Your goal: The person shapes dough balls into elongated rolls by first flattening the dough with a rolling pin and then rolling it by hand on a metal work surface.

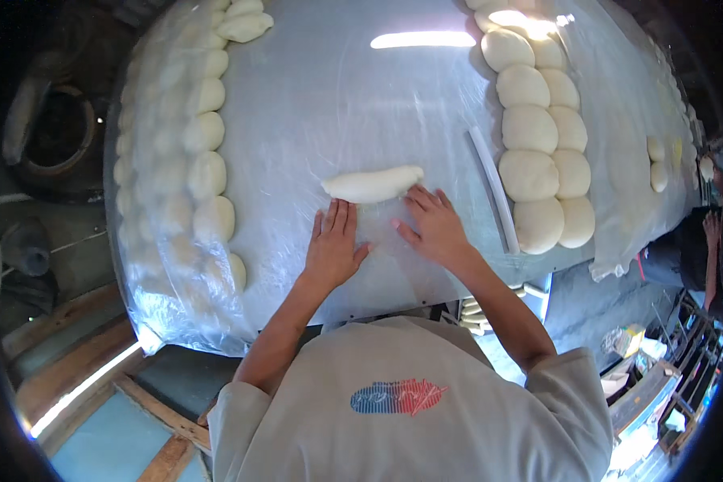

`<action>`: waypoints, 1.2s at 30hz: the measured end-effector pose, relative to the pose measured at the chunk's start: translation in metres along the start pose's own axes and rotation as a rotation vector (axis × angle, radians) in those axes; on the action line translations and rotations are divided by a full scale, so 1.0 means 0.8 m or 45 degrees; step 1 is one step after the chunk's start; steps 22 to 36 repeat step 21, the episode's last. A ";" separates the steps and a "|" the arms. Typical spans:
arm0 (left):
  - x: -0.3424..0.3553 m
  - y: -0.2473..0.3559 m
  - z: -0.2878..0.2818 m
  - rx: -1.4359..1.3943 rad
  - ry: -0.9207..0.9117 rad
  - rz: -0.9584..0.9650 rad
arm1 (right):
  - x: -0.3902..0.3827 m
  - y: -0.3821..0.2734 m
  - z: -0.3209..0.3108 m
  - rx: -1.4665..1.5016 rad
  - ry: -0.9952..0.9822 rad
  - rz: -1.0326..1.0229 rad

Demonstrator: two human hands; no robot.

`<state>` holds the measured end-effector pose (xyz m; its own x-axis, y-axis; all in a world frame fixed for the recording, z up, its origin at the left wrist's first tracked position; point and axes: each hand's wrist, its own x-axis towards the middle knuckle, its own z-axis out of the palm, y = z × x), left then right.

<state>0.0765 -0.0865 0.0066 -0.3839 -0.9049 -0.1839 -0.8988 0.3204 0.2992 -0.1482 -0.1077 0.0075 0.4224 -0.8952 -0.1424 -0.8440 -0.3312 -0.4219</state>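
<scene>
A pale roll of dough [373,185] lies crosswise on the metal-topped table [297,104], its ends slightly tapered. At its near edge, toward the left end, the stretched fingertips of my left hand [335,241] touch it or almost do. My right hand [435,225] lies by the roll's right end, fingers out and thumb spread toward the middle. Neither hand is wrapped round anything. To the right of my right hand rests a long, thin, pale strip [492,189], beside a double row of round dough pieces [530,175].
Clear plastic sheeting [157,185] covers more dough balls along the left side. Another plastic sheet [627,145] spreads over the right. Longer dough pieces [475,315] sit below the table's near edge. At far right another person's arm [712,249] shows.
</scene>
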 end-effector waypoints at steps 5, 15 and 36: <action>0.048 0.006 -0.113 -0.478 -0.689 -0.359 | 0.069 -0.007 -0.063 0.211 0.209 0.088; -0.013 0.013 -0.045 0.035 0.057 0.006 | 0.008 -0.013 -0.014 -0.045 0.203 -0.165; 0.030 -0.014 -0.026 0.089 0.033 0.185 | 0.035 0.007 0.000 -0.121 0.115 -0.312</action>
